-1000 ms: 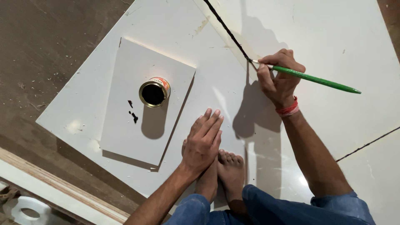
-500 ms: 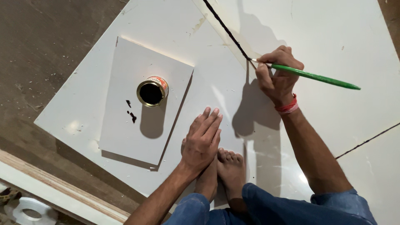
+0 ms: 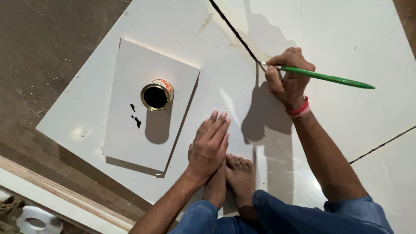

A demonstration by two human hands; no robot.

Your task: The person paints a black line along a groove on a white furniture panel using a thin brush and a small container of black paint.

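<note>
Painting that dark seam line [image 3: 234, 31] is the step you're on: your right hand [image 3: 288, 80] pinches the green brush [image 3: 325, 78], tip at 1 o'clock. Left hand [image 3: 210, 145] rests flat, fingers spread. Next you'll probably need a reload from the paint tin [image 3: 157, 95] at 10 o'clock.

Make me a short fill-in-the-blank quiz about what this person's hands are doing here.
The right hand holds a brush whose handle is ____.
The left hand rests flat, fingers ____.
The open tin stands on the ____ white board.

Missing words: green; extended; smaller
</note>
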